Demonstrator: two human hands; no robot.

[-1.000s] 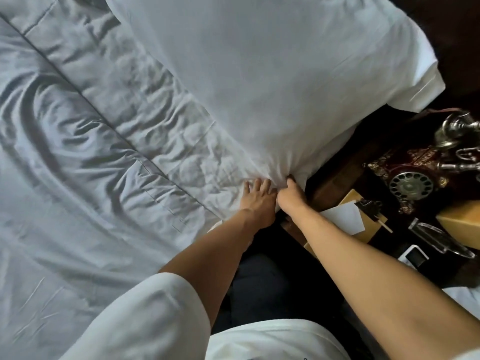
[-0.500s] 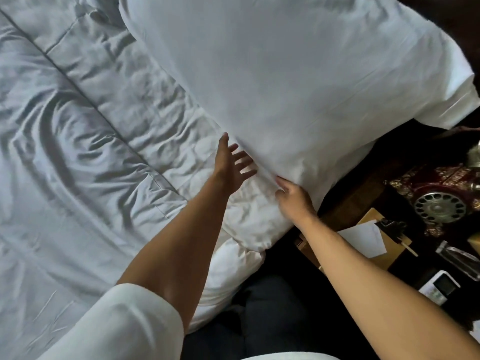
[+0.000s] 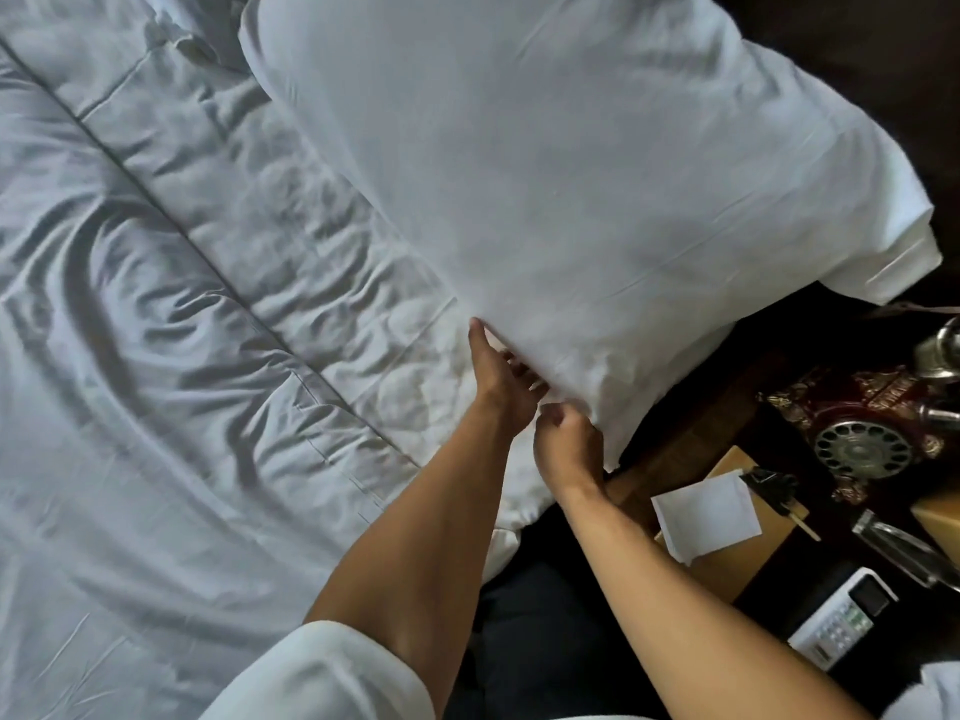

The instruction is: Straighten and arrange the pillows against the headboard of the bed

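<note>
A large white pillow (image 3: 545,163) lies across the upper right of the bed, its far end reaching the dark headboard (image 3: 857,49). My left hand (image 3: 498,374) rests at the pillow's near lower edge, thumb stretched along it and fingers tucked under the fabric. Just right of it, my right hand (image 3: 569,441) is curled on the pillow's near corner, pinching the cloth. The fingertips of both hands are hidden by the pillowcase. A crumpled white duvet (image 3: 156,330) covers the rest of the bed.
A dark bedside table (image 3: 691,433) stands right of the bed. On it sit an ornate rotary telephone (image 3: 862,433), a notepad with white paper (image 3: 706,511), a clear glass piece (image 3: 904,548) and a white remote (image 3: 841,623). My dark trousers show below.
My left hand has dropped back from the duvet toward the pillow's near corner and slid under its edge. My right hand has closed on that corner. The view has shifted slightly.
</note>
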